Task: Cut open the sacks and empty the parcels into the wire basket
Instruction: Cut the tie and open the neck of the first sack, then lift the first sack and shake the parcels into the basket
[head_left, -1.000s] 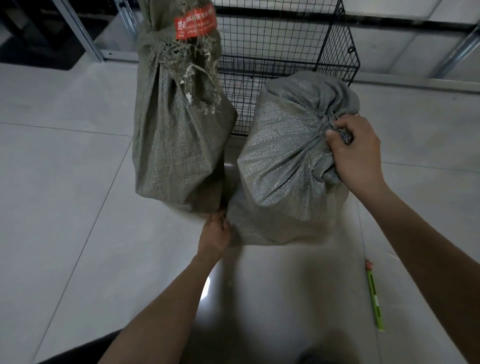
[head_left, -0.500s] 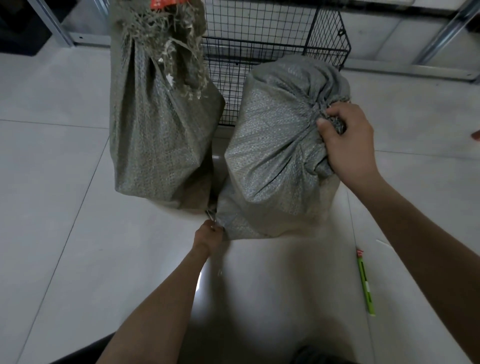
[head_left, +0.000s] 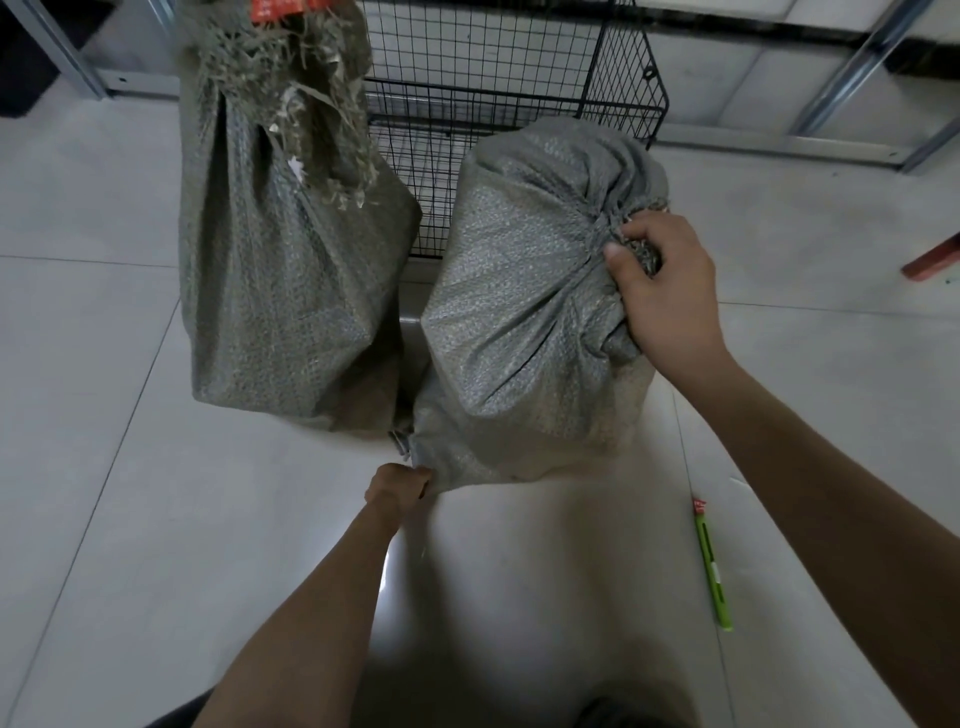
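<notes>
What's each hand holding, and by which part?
Both hold the sack on the person's right: the right hand grips its gathered, tied neck; the left hand grips its bottom corner.

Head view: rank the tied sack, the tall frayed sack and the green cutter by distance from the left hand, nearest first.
1. Tied sack: left hand grips its bottom corner.
2. Tall frayed sack: just beyond, leftward.
3. Green cutter: on floor, far right.
</notes>
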